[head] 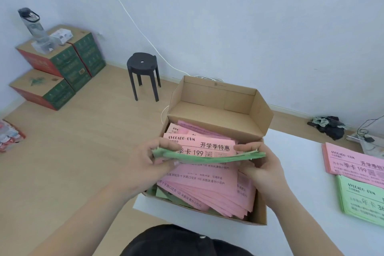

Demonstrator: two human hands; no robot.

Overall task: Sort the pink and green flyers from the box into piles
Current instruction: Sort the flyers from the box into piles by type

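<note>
green flyers [209,157] held over the box [259,203]
left hand [158,158] and right hand [259,164] each pinch one end of the green flyers, edge-on just above the pink flyers [207,183] in the box. best to keep both ends squeezed so no sheet slips, lift clear, then carry toward 3 o'clock to the green pile [361,199], at 6 o'clock of the pink pile [357,164].

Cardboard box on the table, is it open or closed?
Open. The cardboard box has its lid raised at the back, and pink flyers show inside.
</note>
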